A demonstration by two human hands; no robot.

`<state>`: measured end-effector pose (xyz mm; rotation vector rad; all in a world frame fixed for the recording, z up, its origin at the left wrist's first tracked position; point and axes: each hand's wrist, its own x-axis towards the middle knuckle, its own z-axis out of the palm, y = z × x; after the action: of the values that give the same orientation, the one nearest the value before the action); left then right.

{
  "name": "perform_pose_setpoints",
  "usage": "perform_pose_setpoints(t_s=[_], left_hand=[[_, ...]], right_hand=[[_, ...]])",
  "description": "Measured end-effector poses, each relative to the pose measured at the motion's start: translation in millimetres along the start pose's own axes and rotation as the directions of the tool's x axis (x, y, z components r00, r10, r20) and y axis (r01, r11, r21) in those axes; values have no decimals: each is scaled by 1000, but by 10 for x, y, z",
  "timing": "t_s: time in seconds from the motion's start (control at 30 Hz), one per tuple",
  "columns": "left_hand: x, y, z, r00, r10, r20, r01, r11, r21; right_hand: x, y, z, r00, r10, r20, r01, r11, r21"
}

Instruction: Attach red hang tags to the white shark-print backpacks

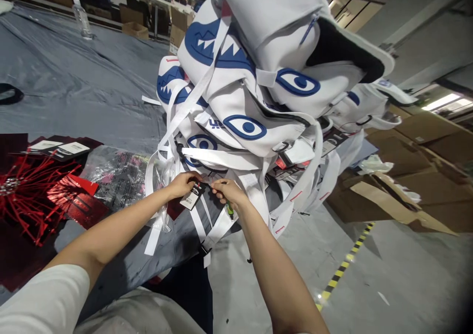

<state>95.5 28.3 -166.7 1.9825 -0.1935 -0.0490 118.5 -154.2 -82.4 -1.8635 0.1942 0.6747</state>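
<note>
The left hand (184,183) pinches a black hang tag (193,195) at the foot of a tall stack of white bags (254,92), fingers closed on the tag's upper end. The right hand (228,191) is bunched just beside it, fingertips drawn together on something small at the tag's string; a bit of green shows under the palm, too hidden to name. Both hands sit close together among loose white straps (201,225) that hang off the table's edge.

In this head view the bags are printed with blue eyes and shark teeth, and the pile leans out over the grey table cover (74,87). To the left lie red foil sheets (33,191) with more tags on them, and a clear plastic sleeve (118,174) just beside the hands. Flattened cardboard (399,186) lies on the floor to the right. A water bottle (80,19) stands well apart at the far end.

The stack looks top-heavy: a tug on a strap or the tag could bring the upper bags sliding toward the floor. The dangling straps could also snag the fingers or tangle with the tag's string.
</note>
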Motion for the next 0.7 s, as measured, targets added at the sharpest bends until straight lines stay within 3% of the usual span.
perform_pose_setpoints(t_s=[0.17, 0.33, 0.43, 0.53, 0.7], left_hand=[[-28, -6, 11, 1000, 11, -7, -10, 1000, 16], [-49, 75, 18, 991, 42, -129, -27, 993, 117], [-74, 120, 31, 979, 124, -162, -79, 963, 258], [-89, 143, 60, 980, 177, -86, -133, 918, 374], [-67, 145, 74, 986, 152, -62, -125, 941, 315]], right_hand=[[8, 45, 15, 998, -9, 59, 5, 997, 76], [0, 27, 80, 998, -19, 56, 13, 994, 106], [7, 56, 164, 998, -64, -26, 66, 990, 126], [39, 119, 270, 984, -103, -143, 121, 985, 124], [97, 161, 351, 958, -122, -260, 164, 976, 145]])
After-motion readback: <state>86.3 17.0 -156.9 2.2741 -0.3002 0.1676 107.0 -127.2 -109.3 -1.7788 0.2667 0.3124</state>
